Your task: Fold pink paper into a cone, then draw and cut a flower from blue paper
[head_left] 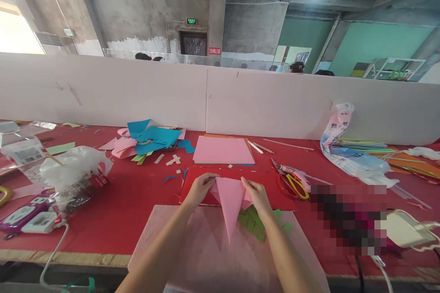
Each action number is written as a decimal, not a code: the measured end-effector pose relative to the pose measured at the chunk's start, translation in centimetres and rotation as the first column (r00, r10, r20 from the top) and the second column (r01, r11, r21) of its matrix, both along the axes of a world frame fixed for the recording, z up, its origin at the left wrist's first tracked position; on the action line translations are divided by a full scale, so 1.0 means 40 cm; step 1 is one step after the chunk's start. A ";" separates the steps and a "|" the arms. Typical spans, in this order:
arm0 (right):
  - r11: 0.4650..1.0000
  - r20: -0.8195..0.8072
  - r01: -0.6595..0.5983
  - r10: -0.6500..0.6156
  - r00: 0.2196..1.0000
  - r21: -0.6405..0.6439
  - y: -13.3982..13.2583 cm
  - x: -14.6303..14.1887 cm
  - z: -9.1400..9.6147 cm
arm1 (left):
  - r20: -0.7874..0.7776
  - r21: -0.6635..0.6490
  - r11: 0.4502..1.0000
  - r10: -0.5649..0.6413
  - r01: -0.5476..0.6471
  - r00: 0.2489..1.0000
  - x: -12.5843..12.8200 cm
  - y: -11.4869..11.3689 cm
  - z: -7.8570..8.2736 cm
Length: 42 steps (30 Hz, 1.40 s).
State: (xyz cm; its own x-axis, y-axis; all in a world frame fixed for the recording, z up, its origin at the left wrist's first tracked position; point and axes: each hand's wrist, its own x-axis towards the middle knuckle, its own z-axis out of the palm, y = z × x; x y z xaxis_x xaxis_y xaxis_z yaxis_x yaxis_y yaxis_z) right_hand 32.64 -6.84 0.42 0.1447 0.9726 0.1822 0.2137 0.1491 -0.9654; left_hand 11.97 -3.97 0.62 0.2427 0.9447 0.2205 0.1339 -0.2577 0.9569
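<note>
A pink sheet of paper (229,201), folded to a point that hangs downward, is stretched between my two hands. My left hand (202,187) pinches its upper left corner. At the upper right corner, my right hand (255,194) grips the paper between thumb and fingers. Below lies a pale pink board (178,242) at the table's front edge. Cut green paper pieces (253,223) lie partly under my right forearm. A red mat (195,192) is behind the paper.
Flat pink sheets (223,149) are stacked behind the mat. Scissors (292,181) with yellow handles lie to the right, blue paper scraps (154,139) at the back left. A plastic bag (68,169) stands left, another plastic wrapper (360,165) right. A white partition (154,96) closes off the back.
</note>
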 end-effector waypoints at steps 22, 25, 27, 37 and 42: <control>1.000 0.026 0.007 -0.007 1.000 0.027 0.004 0.005 -0.010 | 0.015 -0.040 0.999 0.022 -0.021 1.000 0.001 0.002 -0.002; 0.999 0.033 0.000 -0.001 0.999 0.034 0.006 0.006 -0.014 | 0.049 -0.101 0.994 0.031 -0.026 0.998 0.001 0.003 -0.002; 0.999 0.036 -0.010 0.008 0.999 0.045 0.006 0.005 -0.014 | 0.044 -0.124 0.992 0.037 -0.031 0.998 0.001 0.002 0.000; 0.996 0.079 -0.041 0.035 0.996 0.074 -0.001 -0.005 -0.002 | -0.165 0.085 0.992 0.107 -0.094 0.981 0.002 -0.002 -0.007; 0.997 0.085 -0.051 0.046 0.995 0.061 -0.008 -0.010 0.010 | -0.114 0.086 0.990 0.123 -0.113 0.986 0.004 -0.008 0.000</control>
State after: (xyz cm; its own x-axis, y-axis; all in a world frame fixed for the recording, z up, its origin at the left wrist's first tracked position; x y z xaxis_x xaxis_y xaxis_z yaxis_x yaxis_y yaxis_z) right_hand 32.23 -7.16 0.80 0.0796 0.9643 0.2527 0.2847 0.2210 -0.9328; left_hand 12.13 -4.30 0.64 0.1595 0.9491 0.2717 0.2792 -0.3073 0.9097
